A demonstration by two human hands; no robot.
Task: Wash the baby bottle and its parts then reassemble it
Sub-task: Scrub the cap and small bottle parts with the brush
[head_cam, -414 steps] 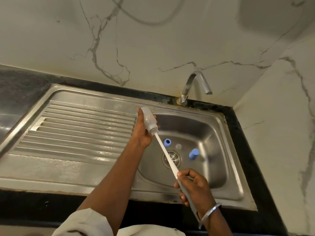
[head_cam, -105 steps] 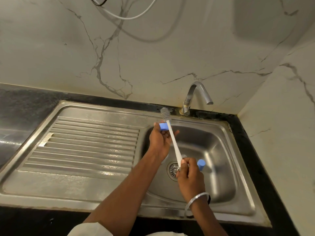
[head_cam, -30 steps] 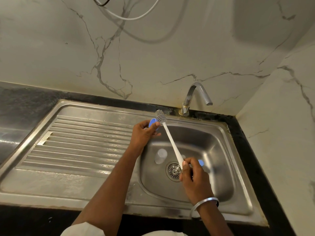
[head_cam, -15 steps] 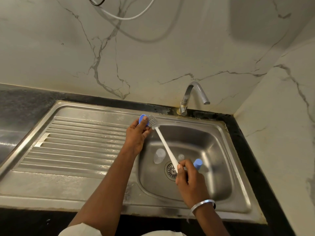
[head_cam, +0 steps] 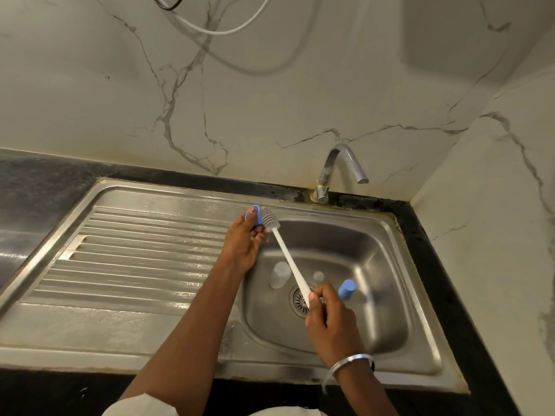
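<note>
My left hand (head_cam: 244, 244) pinches a small blue bottle ring (head_cam: 251, 216) above the left rim of the sink basin. The grey bristle head of the bottle brush (head_cam: 284, 253) touches the ring's right side. My right hand (head_cam: 329, 321) grips the brush's white handle low down, over the drain. The clear bottle body (head_cam: 280, 275) lies on the basin floor left of the drain. A blue cap (head_cam: 347, 289) lies right of the drain, and a small clear teat (head_cam: 318, 276) sits behind it.
The steel sink (head_cam: 399, 295) has a ribbed draining board (head_cam: 135, 259) on the left. A chrome tap (head_cam: 339, 172) stands at the back, with no water running. Marble walls close in behind and on the right. A dark counter edge runs along the front.
Both hands have barely shifted over the last half second; the brush head stays against the blue ring. Earlier the bottle body was in my left hand; it now lies in the basin.
</note>
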